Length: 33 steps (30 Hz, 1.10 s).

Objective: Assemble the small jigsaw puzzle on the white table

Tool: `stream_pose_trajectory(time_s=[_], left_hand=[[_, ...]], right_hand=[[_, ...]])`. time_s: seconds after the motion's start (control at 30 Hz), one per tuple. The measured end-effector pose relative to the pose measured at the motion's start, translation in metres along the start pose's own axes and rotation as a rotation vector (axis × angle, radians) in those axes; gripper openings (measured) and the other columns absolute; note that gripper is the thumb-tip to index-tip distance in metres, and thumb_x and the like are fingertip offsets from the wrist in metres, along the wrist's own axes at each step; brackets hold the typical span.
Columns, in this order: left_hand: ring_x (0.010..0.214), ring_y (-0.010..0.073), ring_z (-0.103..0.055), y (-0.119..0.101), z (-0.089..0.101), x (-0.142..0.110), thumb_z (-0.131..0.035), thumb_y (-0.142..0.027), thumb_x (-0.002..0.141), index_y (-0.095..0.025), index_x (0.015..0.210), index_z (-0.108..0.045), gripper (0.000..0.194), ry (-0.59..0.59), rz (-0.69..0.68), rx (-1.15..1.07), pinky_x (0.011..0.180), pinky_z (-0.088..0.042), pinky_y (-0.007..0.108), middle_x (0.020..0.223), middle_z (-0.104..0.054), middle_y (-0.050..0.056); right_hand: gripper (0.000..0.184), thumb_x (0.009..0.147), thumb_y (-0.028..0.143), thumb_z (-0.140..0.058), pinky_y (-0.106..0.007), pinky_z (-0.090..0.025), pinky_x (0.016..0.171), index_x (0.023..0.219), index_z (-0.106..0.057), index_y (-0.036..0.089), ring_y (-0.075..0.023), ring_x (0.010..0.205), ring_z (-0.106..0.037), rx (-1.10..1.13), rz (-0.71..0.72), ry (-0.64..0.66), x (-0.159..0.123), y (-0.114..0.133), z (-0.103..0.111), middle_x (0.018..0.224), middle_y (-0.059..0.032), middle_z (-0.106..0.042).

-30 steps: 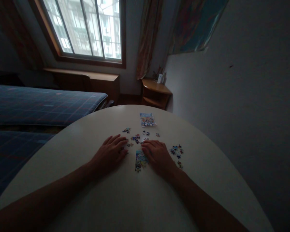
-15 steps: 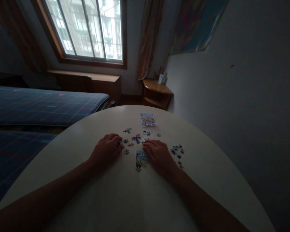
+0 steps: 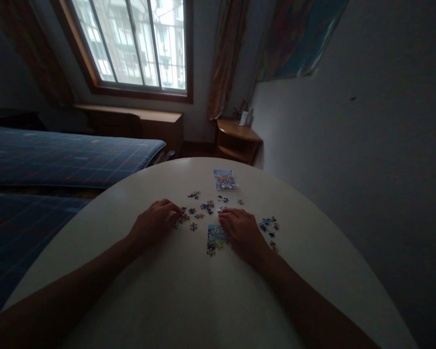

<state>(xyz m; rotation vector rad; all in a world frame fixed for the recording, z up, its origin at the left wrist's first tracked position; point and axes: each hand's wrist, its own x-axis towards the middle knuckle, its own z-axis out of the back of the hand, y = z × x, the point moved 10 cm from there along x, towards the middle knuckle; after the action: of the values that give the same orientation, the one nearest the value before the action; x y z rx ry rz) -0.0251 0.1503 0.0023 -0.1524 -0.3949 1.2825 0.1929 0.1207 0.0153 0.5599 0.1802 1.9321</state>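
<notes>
My left hand (image 3: 155,220) rests on the left of the table with its fingers drawn together. Its fingertips touch a small cluster of jigsaw puzzle pieces (image 3: 183,217); whether one is pinched there is hidden. My right hand (image 3: 241,230) lies low with its fingers stretched leftward, over the right side of a partly joined puzzle (image 3: 214,238). A loose piece (image 3: 221,210) shows just beyond its fingertips. Between the hands are several more loose pieces (image 3: 207,207). Another group of pieces (image 3: 269,224) lies to the right of my right hand.
A printed picture card (image 3: 225,179) lies toward the far side of the round white table (image 3: 174,291). Beyond the table's left edge is a bed with a blue plaid cover (image 3: 76,157). A wooden corner shelf (image 3: 239,130) stands past the far edge, and a wall runs along the right.
My left hand has drawn back slightly to the left, uncovering more of the pieces at its fingertips. My right hand stays nearly in place. The whole view has shifted a little.
</notes>
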Motion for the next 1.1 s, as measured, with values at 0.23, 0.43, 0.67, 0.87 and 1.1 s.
stream_pose_trajectory(time_s=[0.23, 0.43, 0.67, 0.87, 1.1], left_hand=[[0.102, 0.0242, -0.061, 0.003, -0.003, 0.004, -0.049, -0.042, 0.095, -0.027, 0.103, -0.072, 0.029, -0.005, -0.024, -0.01, 0.089, -0.048, 0.037, 0.111, -0.067, 0.005], [0.102, 0.025, -0.062, 0.003, -0.006, 0.009, -0.05, -0.039, 0.093, -0.025, 0.097, -0.073, 0.027, -0.019, -0.024, -0.032, 0.093, -0.047, 0.039, 0.109, -0.069, 0.006], [0.096, 0.0242, -0.064, 0.005, 0.001, 0.012, -0.052, -0.036, 0.093, -0.023, 0.094, -0.073, 0.025, -0.087, -0.03, -0.048, 0.088, -0.049, 0.039, 0.104, -0.07, 0.007], [0.1, 0.0259, -0.06, -0.007, -0.001, 0.011, -0.057, -0.042, 0.093, -0.031, 0.096, -0.077, 0.024, -0.087, -0.102, -0.027, 0.09, -0.048, 0.044, 0.108, -0.069, 0.004], [0.102, 0.0265, -0.059, -0.004, -0.003, 0.014, -0.049, -0.036, 0.096, -0.028, 0.11, -0.075, 0.03, -0.096, -0.081, 0.01, 0.092, -0.049, 0.045, 0.113, -0.068, 0.007]], right_hand=[[0.034, 0.103, 0.037, -0.039, -0.044, -0.036, 0.101, 0.112, -0.068, 0.023, -0.0222, 0.119, -0.057, 0.0, -0.007, 0.001, -0.001, -0.003, 0.0, 0.125, -0.0068, -0.067], [0.038, 0.104, 0.039, -0.036, -0.043, -0.036, 0.101, 0.112, -0.069, 0.022, -0.0227, 0.12, -0.056, -0.003, -0.015, 0.0, -0.001, -0.005, 0.0, 0.126, -0.0083, -0.066], [0.038, 0.104, 0.038, -0.035, -0.044, -0.036, 0.101, 0.112, -0.068, 0.022, -0.0233, 0.119, -0.056, -0.003, -0.008, 0.007, -0.002, -0.005, 0.001, 0.126, -0.008, -0.066], [0.039, 0.104, 0.039, -0.034, -0.045, -0.036, 0.101, 0.112, -0.068, 0.022, -0.0235, 0.12, -0.056, -0.001, -0.001, 0.006, -0.001, -0.005, 0.001, 0.126, -0.0087, -0.066], [0.037, 0.103, 0.039, -0.036, -0.044, -0.036, 0.102, 0.113, -0.068, 0.023, -0.0231, 0.119, -0.056, -0.01, -0.016, 0.018, -0.001, -0.005, 0.0, 0.127, -0.0082, -0.066]])
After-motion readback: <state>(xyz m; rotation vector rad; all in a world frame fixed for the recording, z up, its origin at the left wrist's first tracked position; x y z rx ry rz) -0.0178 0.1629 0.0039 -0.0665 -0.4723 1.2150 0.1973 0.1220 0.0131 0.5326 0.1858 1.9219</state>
